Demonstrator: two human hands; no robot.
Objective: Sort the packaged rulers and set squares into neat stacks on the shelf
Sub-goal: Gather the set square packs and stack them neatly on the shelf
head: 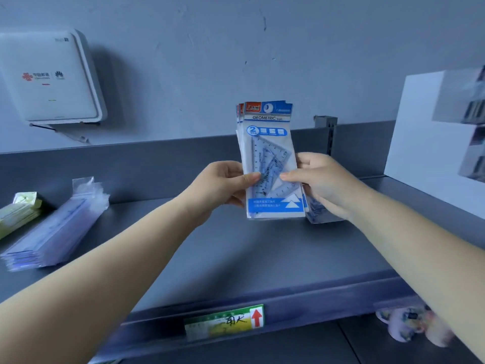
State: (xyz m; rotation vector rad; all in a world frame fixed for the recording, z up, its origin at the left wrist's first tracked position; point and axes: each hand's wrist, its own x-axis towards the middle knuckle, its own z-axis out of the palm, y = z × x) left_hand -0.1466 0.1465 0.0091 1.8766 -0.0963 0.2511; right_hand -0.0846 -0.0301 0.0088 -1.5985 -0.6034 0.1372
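**Student:** Hands first, please: what is each one doing with the set-square packets [271, 164]?

**Instructor:** Both are clamping the same upright bundle from opposite edges. The left hand [223, 183] is pinching the bundle's left edge, thumb lying across the front packet and fingers curling behind. The right hand [319, 179] is mirroring it on the right edge, its thumb pressing the front face and its fingers wrapping behind. Neither hand is spread apart; each is closing on the packets.

**Student:** Where is the bundle sitting relative to the shelf [262, 256]?

**Instructor:** It is hovering above the shelf's middle, header cards up, not touching the shelf surface. At least three headers are showing, slightly fanned at the top left. A few more packets seem to be hanging behind the right hand, blurred, so their count is unclear.

**Student:** How should the squaring-up be done well?

**Instructor:** In my judgement, the edges are still needing alignment. Loosening both pinches a little and tapping the bundle's bottom edge on the shelf should be bringing the headers level; squeezing harder would only be locking in the fan. The film is slippery, so the thumbs should be staying on the front face.

**Student:** And the landing spot?

**Instructor:** The ruler stack [56, 227] is lying at the shelf's left, beside the green packets [19, 212]. Setting the bundle down well apart from it, flat and parallel to the shelf's back wall, is looking sensible.
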